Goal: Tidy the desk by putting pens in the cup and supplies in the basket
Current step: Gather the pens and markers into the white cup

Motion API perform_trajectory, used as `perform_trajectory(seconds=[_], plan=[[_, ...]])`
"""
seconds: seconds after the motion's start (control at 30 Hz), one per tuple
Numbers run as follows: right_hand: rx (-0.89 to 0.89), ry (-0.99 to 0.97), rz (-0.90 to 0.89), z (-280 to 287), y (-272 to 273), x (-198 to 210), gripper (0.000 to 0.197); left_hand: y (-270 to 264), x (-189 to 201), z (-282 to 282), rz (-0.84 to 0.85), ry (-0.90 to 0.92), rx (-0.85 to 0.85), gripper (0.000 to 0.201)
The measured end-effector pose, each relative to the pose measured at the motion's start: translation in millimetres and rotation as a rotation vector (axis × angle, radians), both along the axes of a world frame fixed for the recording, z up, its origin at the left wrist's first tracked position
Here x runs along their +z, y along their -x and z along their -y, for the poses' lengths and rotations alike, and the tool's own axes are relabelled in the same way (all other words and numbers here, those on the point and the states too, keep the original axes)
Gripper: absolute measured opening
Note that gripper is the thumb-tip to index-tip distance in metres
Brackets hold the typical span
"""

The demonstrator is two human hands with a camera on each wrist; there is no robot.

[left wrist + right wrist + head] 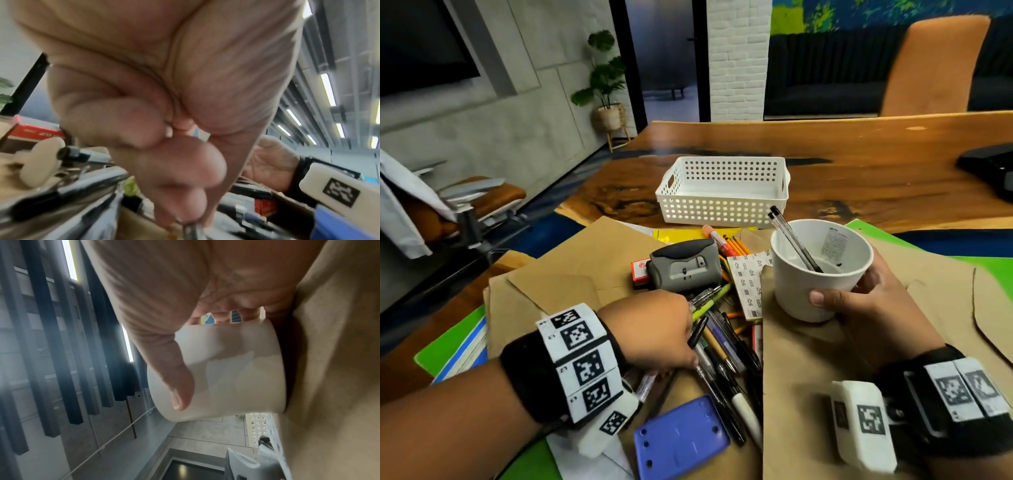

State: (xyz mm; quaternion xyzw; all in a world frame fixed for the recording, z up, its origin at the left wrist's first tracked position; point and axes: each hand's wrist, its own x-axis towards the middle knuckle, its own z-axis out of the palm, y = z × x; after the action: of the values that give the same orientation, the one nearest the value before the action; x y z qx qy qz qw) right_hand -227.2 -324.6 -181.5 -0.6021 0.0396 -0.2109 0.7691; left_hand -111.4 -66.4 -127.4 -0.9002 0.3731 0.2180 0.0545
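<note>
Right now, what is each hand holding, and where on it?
The right hand grips the white cup round its side wall, thumb on the near face. The left hand is curled among the loose pens; whether it grips one cannot be told.

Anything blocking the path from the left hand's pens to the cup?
Nothing visible does. The left hand is down in the pen pile; the white cup, gripped by the right hand, is tipped toward the pile with its mouth open. Two pens inside lean on the pile-side rim, leaving room.
</note>
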Motion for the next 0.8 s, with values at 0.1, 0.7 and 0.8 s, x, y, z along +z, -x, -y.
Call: perform_trajectory(seconds=[0.1,0.7,0.8], plan=[[0.0,-0.011,0.005,1,-1,-1,0.093,-6,18,-1,-0.003,0.211,0.013,0.032],[0.01,0.026,-0.002,1,-1,1,0.103,-6,85,63,0.271,0.284,-0.279,0.055],[0.003,0.031,0.004,1,-1,1,0.095,-4,88,71,0.285,0.332,-0.338,0.055]])
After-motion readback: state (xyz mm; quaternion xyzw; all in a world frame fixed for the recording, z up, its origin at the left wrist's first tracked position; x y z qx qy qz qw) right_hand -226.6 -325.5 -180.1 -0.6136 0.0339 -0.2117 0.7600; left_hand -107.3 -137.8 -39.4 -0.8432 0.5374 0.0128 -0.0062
